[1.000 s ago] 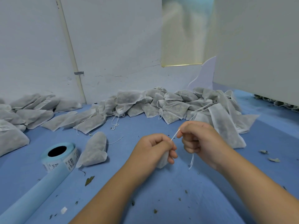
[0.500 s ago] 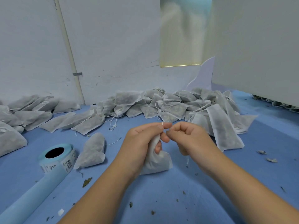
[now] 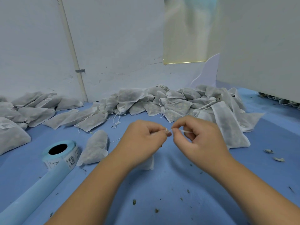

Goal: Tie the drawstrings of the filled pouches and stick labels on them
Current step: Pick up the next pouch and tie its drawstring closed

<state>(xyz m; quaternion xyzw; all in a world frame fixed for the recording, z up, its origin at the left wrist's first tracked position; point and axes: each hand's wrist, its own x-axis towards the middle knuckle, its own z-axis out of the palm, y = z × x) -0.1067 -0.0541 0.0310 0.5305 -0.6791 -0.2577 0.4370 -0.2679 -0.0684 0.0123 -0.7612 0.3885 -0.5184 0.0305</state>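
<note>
White pouches [image 3: 175,104] heap behind left hand [image 3: 142,140] and right hand [image 3: 199,137] (label roll [image 3: 65,157] beside), fingers [image 3: 178,126] pinching drawstring [image 3: 185,131].

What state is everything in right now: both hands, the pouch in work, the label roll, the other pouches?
left hand: pinches the drawstring.
right hand: pinches the same drawstring.
held pouch: mostly hidden under the left hand.
label roll: lying flat, liner tail unrolled.
lone pouch: lying beside the roll, string loose.
pouch pile: heaped, strings trailing.
far-left pouch: labelled.
</note>
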